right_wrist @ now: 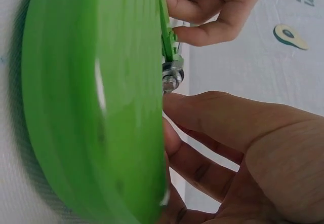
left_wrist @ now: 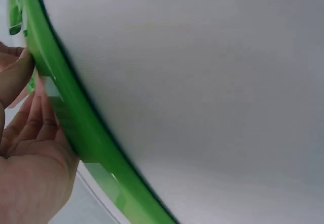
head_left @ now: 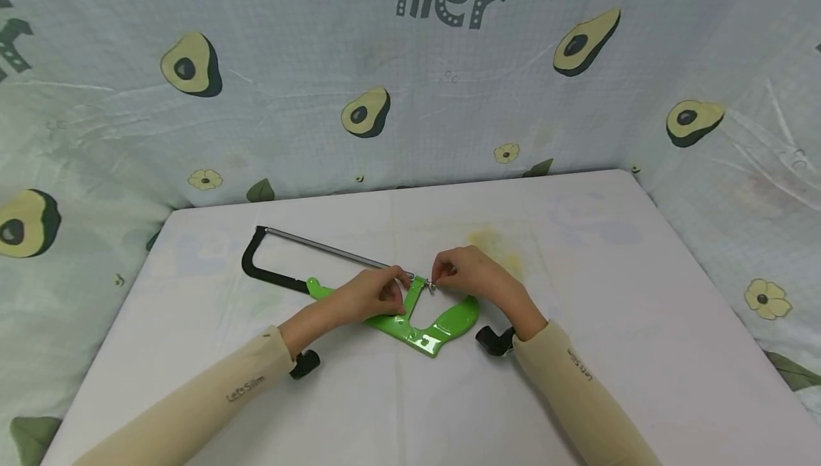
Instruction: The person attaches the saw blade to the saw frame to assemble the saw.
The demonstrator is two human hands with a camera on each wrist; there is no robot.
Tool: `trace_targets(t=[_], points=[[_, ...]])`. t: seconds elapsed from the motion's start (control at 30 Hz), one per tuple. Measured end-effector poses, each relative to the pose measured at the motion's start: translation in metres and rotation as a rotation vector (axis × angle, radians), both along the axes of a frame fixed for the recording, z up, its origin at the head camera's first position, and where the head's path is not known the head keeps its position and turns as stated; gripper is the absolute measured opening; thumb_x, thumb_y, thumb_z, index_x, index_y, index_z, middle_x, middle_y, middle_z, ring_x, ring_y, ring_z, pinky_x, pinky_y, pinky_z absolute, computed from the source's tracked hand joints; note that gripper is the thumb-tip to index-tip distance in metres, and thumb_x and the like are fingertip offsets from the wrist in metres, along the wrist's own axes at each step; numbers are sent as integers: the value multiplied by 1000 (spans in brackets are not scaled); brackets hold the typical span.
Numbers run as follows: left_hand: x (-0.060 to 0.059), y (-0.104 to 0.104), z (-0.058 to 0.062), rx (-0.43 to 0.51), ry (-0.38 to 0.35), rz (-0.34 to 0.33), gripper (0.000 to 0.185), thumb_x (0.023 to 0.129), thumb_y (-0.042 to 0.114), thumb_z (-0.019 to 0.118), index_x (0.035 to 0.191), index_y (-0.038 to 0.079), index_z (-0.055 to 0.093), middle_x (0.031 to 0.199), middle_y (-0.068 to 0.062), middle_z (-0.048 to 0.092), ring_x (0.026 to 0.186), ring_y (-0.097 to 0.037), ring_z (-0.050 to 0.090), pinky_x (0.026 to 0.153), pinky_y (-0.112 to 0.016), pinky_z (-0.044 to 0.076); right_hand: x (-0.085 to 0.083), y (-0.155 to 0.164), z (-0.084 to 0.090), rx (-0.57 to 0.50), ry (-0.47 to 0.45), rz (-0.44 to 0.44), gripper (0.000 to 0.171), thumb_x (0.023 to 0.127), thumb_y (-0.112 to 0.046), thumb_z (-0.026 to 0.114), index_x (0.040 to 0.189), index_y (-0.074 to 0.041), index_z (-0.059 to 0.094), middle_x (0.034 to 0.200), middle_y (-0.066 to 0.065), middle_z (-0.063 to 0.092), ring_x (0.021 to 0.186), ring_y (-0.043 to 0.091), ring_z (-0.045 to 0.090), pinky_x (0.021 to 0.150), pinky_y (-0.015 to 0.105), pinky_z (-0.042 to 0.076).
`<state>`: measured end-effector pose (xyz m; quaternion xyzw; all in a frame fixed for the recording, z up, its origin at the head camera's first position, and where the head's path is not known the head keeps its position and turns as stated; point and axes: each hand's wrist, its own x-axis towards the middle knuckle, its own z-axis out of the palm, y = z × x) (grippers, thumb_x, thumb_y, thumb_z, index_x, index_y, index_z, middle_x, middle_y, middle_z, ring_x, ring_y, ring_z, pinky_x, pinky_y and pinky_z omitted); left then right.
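A hacksaw [head_left: 391, 323] with a green handle and a black front frame [head_left: 272, 277] lies on the table. Its long grey blade [head_left: 327, 249] slants from the black tip towards the green post by the handle. My left hand [head_left: 368, 296] holds the saw at this post, its fingers and thumb on either side of the green part [left_wrist: 76, 102]. On the handle side, my right hand [head_left: 474, 273] pinches at a small metal wing nut [right_wrist: 172, 77] on the post's end. The green grip [right_wrist: 96, 102] hides part of the right fingers in the right wrist view.
The saw lies on a white-covered table [head_left: 577, 380]. Cloth printed with avocados [head_left: 365, 113] hangs behind it and at both sides. Black wrist devices [head_left: 494, 341] sit below the sleeve cuffs, close to the tabletop.
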<state>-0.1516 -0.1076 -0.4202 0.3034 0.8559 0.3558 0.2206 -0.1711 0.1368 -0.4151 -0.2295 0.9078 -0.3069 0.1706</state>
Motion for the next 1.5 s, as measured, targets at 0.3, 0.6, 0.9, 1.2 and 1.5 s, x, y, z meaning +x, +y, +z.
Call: trace_targets(t=[0.3, 0.6, 0.9, 1.2, 1.5], points=[[0, -4, -6, 59, 54, -49, 31, 91, 9, 77, 118, 8, 62, 90, 0, 67, 80, -5, 64, 74, -23, 55, 1, 1, 0, 10, -1, 3, 8, 93, -7, 71, 88, -12, 73, 81, -3, 66, 75, 11, 56, 70, 26, 48], [-3, -4, -3, 32, 10, -52, 26, 91, 8, 76, 115, 9, 66, 89, 1, 67, 79, -5, 63, 74, -23, 54, 1, 0, -1, 26, -29, 15, 5, 93, -8, 72, 89, -11, 72, 82, -3, 66, 75, 11, 57, 69, 25, 49], [-3, -2, 2, 18, -26, -43, 26, 91, 6, 76, 115, 7, 66, 88, 0, 67, 77, -6, 62, 72, -22, 53, -2, -2, -1, 62, -54, 32, 4, 93, -11, 71, 91, -9, 72, 83, -2, 66, 74, 11, 57, 67, 25, 49], [-3, 0, 4, 0, -2, -51, 25, 91, 5, 76, 114, 7, 66, 87, 1, 66, 77, -6, 61, 73, -22, 53, -2, -3, 2, 91, -68, 45, 3, 92, -12, 73, 92, -10, 72, 82, -3, 65, 73, 11, 56, 68, 25, 48], [-3, -1, 2, 15, 24, -32, 24, 89, 5, 78, 112, 6, 70, 90, 0, 69, 80, -6, 65, 74, -22, 55, -3, -4, 2, 99, -62, 57, 4, 91, -14, 73, 92, -10, 72, 82, -3, 65, 74, 11, 56, 69, 26, 48]])
